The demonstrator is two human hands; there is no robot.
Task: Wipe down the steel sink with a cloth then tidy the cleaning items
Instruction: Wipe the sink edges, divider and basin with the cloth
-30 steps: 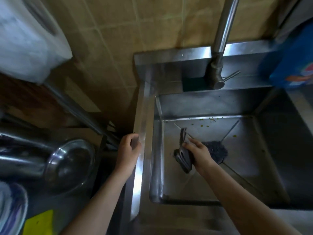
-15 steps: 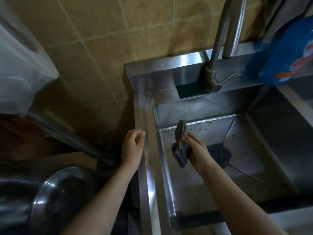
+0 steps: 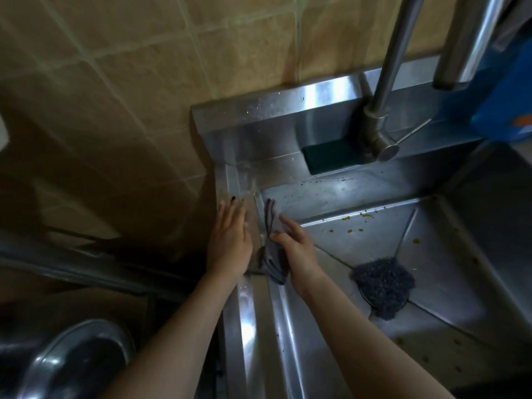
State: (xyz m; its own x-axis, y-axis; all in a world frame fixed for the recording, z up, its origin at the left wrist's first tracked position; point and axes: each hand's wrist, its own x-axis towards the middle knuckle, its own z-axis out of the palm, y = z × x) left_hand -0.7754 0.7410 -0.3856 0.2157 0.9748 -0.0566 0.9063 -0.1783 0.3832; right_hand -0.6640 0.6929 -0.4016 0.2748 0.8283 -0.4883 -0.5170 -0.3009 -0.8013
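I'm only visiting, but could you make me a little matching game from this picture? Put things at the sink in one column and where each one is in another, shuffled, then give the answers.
Things
1. cloth
2. green sponge
3. dark scourer
4. left hand

Places
A. on the back ledge beside the tap
B. flat on the left rim of the sink
C. held by the right hand against the left inner wall
D. lying on the sink floor

Pairs: 1-C, 2-A, 3-D, 4-B
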